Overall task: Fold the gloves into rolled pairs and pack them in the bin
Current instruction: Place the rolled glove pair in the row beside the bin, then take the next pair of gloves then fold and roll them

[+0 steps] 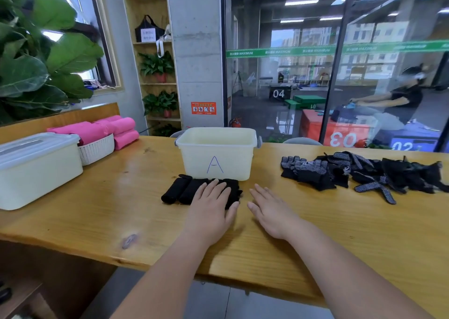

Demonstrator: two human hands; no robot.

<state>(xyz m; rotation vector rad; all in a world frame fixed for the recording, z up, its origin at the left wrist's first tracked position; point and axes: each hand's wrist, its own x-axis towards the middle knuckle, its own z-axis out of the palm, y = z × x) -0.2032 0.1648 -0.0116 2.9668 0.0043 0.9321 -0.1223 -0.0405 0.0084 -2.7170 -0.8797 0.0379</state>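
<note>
A cream plastic bin marked "A" stands open on the wooden table. Right in front of it lie rolled black gloves, side by side. My left hand rests flat, fingers spread, on the right end of those black gloves. My right hand lies flat and open on the bare table just right of them, holding nothing. A loose heap of black gloves with white dotted palms sits at the right of the table.
A lidded white box stands at the left, with a white basket of rolled pink cloths behind it. The table's front edge runs below my forearms. Behind the glass wall a seated person works at another table.
</note>
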